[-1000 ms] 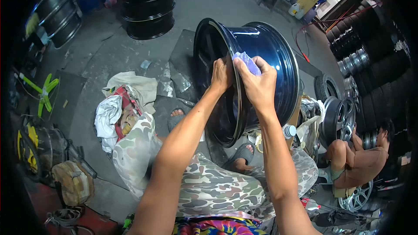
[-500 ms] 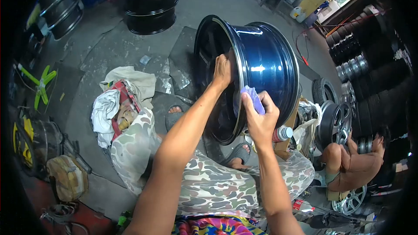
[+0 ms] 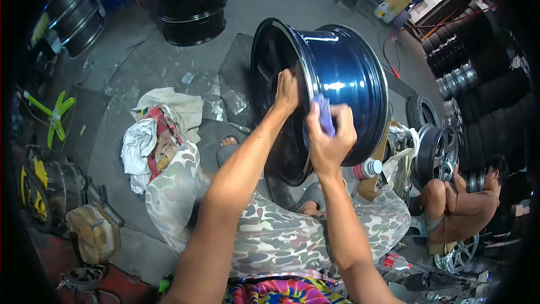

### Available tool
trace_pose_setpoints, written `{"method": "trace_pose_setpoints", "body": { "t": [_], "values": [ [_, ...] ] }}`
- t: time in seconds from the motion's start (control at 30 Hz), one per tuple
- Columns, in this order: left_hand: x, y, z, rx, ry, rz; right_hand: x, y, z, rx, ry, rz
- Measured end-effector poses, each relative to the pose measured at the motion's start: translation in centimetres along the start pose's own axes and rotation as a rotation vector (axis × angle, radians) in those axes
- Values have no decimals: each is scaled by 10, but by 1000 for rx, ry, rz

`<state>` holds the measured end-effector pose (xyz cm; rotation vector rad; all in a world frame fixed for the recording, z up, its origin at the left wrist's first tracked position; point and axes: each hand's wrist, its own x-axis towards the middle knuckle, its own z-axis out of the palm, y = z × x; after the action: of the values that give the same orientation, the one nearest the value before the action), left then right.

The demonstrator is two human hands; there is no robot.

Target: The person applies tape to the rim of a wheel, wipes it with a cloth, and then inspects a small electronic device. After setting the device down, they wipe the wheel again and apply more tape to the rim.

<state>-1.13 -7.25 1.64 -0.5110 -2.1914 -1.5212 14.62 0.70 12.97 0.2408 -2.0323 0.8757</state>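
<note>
A dark blue, glossy wheel rim (image 3: 351, 93) stands on its edge before me, its bright lip facing left. My left hand (image 3: 287, 91) reaches into the spoked face and is closed on a part of the wheel rim; the fingertips are partly hidden. In my right hand (image 3: 332, 138) is a purple piece (image 3: 324, 114), maybe a cloth or a pad, pinched between thumb and fingers. It lies against the bright lip, beside the barrel. The right hand is slightly blurred.
A stack of dark rims (image 3: 189, 8) stands at the back. Left of my knees lies a bundle of rags (image 3: 138, 141). A white-capped can (image 3: 367, 169) stands by the wheel. At right, a co-worker (image 3: 467, 208) sits by another wheel (image 3: 436, 149).
My right hand has moved slightly up and left along the lip with the purple piece, which has tilted more upright. My left hand keeps its place on the wheel rim.
</note>
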Motion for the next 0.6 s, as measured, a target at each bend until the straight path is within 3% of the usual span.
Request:
{"method": "trace_pose_setpoints", "body": {
  "t": [0.1, 0.13, 0.2, 0.23, 0.3, 0.33, 0.37, 0.47, 0.57, 0.6],
  "values": [
    [-7, 11, 2, -2, 184, 134, -11, 2, -6, -17, -9, -17],
    [-6, 9, 3, -4, 178, 128, -6, 0, -5, -22, -7, -43],
    [0, 1, 3, -170, -69, -170, 7, 0, 4, -31, 3, -67],
    [-4, 0, 5, -167, -70, -169, 12, -2, 8, -5, 6, -43],
    [-5, -3, 10, -104, 114, -100, 6, -2, 1, -49, -4, -84],
    [2, -14, 8, -117, -44, -103, -4, -1, -4, -43, -6, -82],
    [2, -21, 13, -117, -38, -103, -11, 1, -8, -40, -11, -75],
    [-14, -12, 19, -207, 226, -98, 3, -2, -1, -54, -12, -80],
    [-9, 5, 0, 75, 66, 4, 20, -3, 6, -43, -4, -112],
    [-2, -18, 8, -67, -26, -47, 14, -3, 2, -43, -18, -80]
  ]
}}
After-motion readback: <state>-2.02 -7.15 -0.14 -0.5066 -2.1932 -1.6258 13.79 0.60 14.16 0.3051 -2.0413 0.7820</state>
